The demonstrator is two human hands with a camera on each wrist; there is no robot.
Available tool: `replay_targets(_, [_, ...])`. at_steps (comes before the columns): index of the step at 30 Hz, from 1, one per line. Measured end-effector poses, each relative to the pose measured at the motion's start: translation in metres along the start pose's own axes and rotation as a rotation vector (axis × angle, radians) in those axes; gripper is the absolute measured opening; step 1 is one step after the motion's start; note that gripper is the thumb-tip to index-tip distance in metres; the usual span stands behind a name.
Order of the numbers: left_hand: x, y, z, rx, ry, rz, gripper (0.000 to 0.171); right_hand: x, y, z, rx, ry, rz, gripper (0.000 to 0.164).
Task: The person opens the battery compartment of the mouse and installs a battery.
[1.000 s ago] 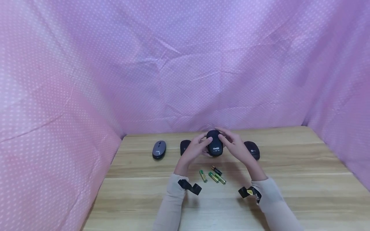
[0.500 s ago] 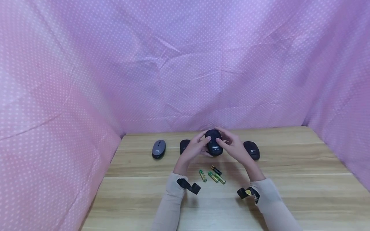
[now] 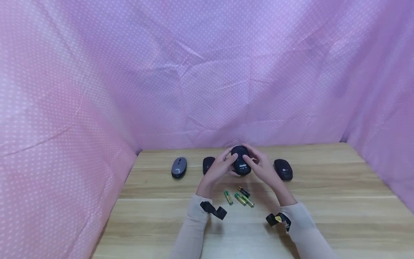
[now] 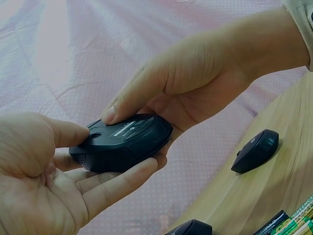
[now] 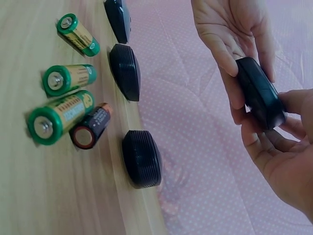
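Above the table, both hands hold a black computer mouse (image 3: 241,160), its labelled underside turned up toward the head camera. My left hand (image 3: 220,167) grips its left side, thumb on the underside and fingers beneath. From the right, my right hand (image 3: 262,167) grips it too, its thumb also pressing the underside. In the left wrist view, a white label and a small dark sensor opening show on the held mouse (image 4: 124,142). Whether its battery cover is in place, I cannot tell.
Three green batteries (image 3: 240,199) and one black battery (image 3: 243,191) lie on the wooden table (image 3: 155,219) below the hands. A grey mouse (image 3: 179,167) stands at left. One black mouse (image 3: 207,163) is partly behind the left forearm; another black mouse (image 3: 283,169) is at right.
Both hands keep their hold on the mouse. The right thumb has shifted slightly left and down on its underside. Otherwise the scene only drifts a little with the head camera.
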State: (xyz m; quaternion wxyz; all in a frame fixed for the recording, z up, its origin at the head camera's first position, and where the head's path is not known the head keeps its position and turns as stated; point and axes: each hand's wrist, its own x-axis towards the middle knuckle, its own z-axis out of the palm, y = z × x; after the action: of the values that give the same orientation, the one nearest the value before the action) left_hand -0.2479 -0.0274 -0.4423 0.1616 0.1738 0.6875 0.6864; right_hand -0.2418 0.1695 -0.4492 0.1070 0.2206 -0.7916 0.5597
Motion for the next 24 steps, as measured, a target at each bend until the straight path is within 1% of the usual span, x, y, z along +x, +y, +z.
replay_targets(5, [-0.002, 0.003, 0.003, 0.014, -0.007, 0.004, 0.046, -0.002, 0.0, 0.001, -0.014, 0.027, 0.031, 0.043])
replay_targets(12, [-0.002, 0.002, 0.006, 0.032, 0.015, 0.0, 0.045, -0.004, 0.002, 0.003, -0.032, 0.036, 0.037, 0.042])
replay_targets(19, [0.003, -0.001, 0.011, -0.002, 0.014, -0.033, 0.049, -0.004, 0.002, 0.003, -0.014, 0.085, 0.107, 0.04])
replay_targets(21, [0.003, -0.001, 0.011, -0.008, 0.02, -0.043, 0.05, -0.003, 0.002, 0.002, -0.026, 0.083, 0.115, 0.04])
replay_targets(24, [0.002, -0.002, 0.008, -0.02, 0.028, -0.059, 0.05, -0.003, 0.001, 0.0, -0.024, 0.039, 0.104, 0.04])
